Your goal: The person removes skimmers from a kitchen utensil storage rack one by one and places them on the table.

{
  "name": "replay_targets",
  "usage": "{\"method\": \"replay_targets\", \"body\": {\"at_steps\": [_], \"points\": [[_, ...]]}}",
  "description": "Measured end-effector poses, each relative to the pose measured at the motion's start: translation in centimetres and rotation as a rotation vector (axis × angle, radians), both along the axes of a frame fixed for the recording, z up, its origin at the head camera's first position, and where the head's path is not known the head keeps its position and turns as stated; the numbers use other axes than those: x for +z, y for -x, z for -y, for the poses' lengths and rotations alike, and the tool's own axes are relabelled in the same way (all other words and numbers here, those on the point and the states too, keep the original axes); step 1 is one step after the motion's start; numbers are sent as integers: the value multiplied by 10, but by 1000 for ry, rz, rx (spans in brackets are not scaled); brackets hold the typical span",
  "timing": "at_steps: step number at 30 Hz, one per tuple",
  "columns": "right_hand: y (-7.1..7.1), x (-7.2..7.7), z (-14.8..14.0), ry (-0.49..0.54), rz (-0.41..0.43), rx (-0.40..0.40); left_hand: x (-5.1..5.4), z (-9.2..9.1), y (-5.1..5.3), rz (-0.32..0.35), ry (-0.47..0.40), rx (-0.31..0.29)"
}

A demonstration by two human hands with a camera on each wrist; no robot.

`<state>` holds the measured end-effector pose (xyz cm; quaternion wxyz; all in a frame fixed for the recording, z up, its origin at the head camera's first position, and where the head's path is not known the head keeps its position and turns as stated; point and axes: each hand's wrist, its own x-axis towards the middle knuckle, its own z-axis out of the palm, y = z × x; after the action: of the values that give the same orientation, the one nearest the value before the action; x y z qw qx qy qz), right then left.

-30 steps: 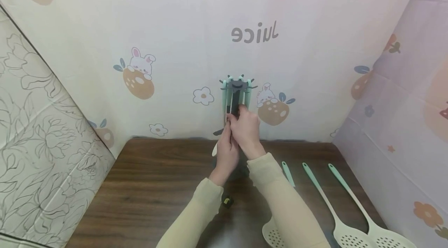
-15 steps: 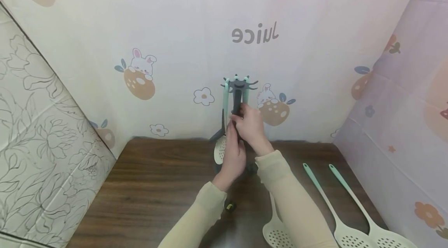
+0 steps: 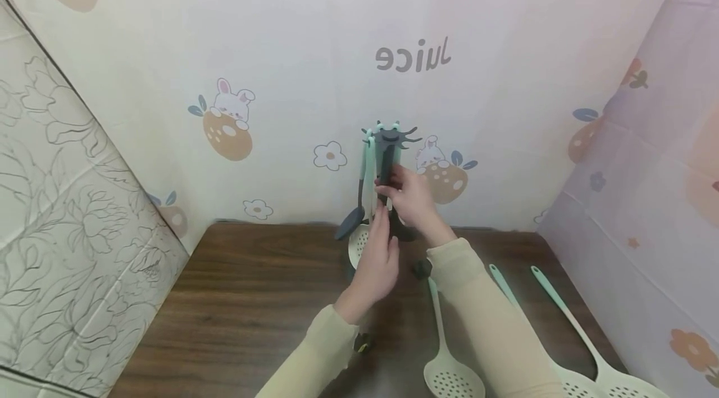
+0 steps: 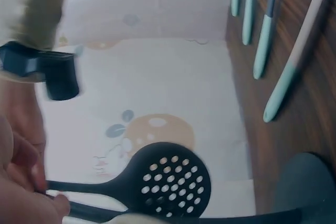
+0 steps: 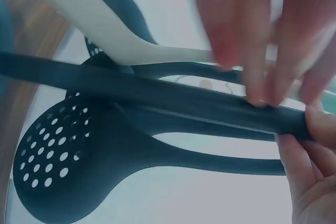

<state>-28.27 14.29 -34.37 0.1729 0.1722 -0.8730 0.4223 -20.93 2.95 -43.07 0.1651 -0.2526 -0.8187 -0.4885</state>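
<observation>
A dark utensil rack point(image 3: 389, 138) with curved hooks stands upright near the back wall. My right hand point(image 3: 415, 201) pinches its dark post point(image 3: 387, 162) between thumb and fingers. Lower down, my left hand point(image 3: 373, 264) has its fingers extended; the fingertips are at the post and hanging utensils, blurred in the right wrist view. Mint-handled utensils hang from the hooks. Among them are a dark spoon point(image 3: 351, 222) and a white slotted spoon point(image 3: 357, 242) on the left. A dark skimmer point(image 4: 170, 179) hangs on the right side, seen in the left wrist view.
On the brown wooden table point(image 3: 241, 298), several mint-handled utensils lie at the right, including a white skimmer point(image 3: 452, 379) and another skimmer point(image 3: 623, 385). The rack's rounded dark base point(image 4: 307, 182) stands on the table. A patterned cloth wall point(image 3: 303, 86) rises close behind the rack.
The hook head and hanging utensils have turned; the dark spoon and white slotted spoon have swung into view at the left. The left fingers have straightened, and the right forearm has shifted right.
</observation>
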Motion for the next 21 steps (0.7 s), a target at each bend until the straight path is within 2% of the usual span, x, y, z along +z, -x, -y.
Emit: {"method": "replay_targets", "body": {"at_steps": [2,5,11,16,21], "points": [[0,0,-3,-16,-1,5,2,6,-5,-27,2,-21],[0,1,-6,-62,-6,-5,1,17,-7,-33,-25,-38],[-6,3,-1,-122,-45,-88,-10,37,2,-19,-76,-18],[-7,-1,11,-160,-204,-196,-21,48,9,-24,-9,-21],[-6,-5,24,-106,-300,-305,-28,51,10,-10,39,-40]]}}
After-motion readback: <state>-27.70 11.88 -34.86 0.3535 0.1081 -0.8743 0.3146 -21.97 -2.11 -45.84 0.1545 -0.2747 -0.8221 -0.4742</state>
